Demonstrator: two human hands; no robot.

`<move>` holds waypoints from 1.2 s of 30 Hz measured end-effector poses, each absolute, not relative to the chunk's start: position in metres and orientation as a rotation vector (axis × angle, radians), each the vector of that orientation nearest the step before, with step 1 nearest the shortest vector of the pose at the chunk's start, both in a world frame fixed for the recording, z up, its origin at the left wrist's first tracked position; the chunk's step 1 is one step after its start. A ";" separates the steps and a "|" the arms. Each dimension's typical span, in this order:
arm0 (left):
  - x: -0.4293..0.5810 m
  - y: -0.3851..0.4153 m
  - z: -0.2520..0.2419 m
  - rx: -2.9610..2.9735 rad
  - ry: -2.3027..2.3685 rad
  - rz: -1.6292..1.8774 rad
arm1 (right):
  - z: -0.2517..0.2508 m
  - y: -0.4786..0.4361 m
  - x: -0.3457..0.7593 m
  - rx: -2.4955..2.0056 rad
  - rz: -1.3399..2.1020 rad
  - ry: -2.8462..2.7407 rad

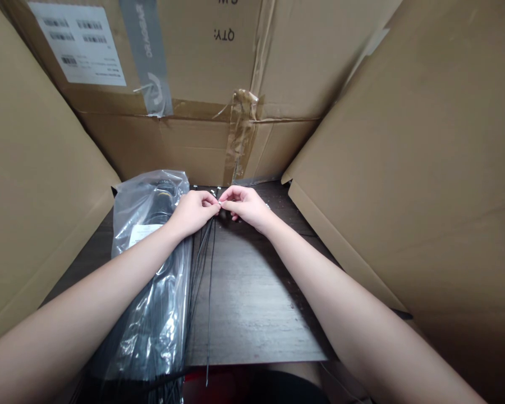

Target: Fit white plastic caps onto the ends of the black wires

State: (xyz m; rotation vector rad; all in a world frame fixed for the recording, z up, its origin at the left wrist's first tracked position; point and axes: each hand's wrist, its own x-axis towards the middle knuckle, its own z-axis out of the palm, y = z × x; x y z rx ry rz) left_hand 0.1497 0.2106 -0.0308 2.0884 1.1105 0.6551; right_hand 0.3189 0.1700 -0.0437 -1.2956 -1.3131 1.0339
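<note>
My left hand (197,212) and my right hand (246,205) meet near the far end of the table, fingertips nearly touching. Both pinch a tiny white connector (220,203), largely covered by the fingers. Below the left fingers a thin black cable (211,286) runs towards me and hangs past the table's near edge. More thin black cables (198,264) lie along the bag's right side, with small white ends showing beyond my hands. Under my left forearm lies a clear plastic bag (168,336) full of dark cables, with a white label (143,233) on it.
Cardboard walls enclose the dark wood-grain table (256,303): a left panel (33,168), a right panel (425,168) and a taped carton (193,134) at the back. The table's near edge lies close to my body.
</note>
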 end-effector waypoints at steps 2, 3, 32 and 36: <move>0.149 0.210 -0.031 2.092 1.113 0.660 | -0.044 0.170 0.320 -1.283 1.042 -1.322; 0.149 0.210 -0.031 2.090 1.115 0.662 | -0.044 0.170 0.320 -1.276 1.045 -1.326; 0.151 0.209 -0.029 2.090 1.112 0.647 | -0.045 0.170 0.321 -1.259 1.076 -1.283; 0.150 0.209 -0.030 2.086 1.111 0.658 | -0.047 0.171 0.322 -1.245 1.066 -1.282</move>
